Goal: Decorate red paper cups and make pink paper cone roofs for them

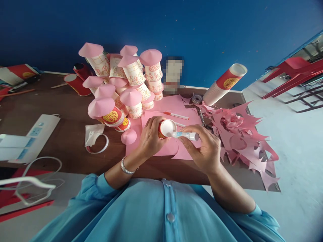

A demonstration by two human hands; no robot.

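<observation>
A red paper cup [168, 128] is in my left hand [152, 137], its white round end turned up towards me. My fingers wrap round its side. With my right hand [206, 149] I grip a glue stick [187, 135], its tip at the rim of the cup. Under both hands lie sheets of pink paper [164, 105]. A red-and-white marker [176, 115] rests on them just beyond the cup. To the left of my left hand lies a small pink paper cone [129, 136].
Decorated paper cups with pink cone tops [131, 97] stand in stacks at the back left. Pink paper scraps [237, 134] cover the right side, beside scissors [201, 117]. A leaning cup stack [224, 84], a tape roll [196, 98] and a power strip [37, 136] are also on the table.
</observation>
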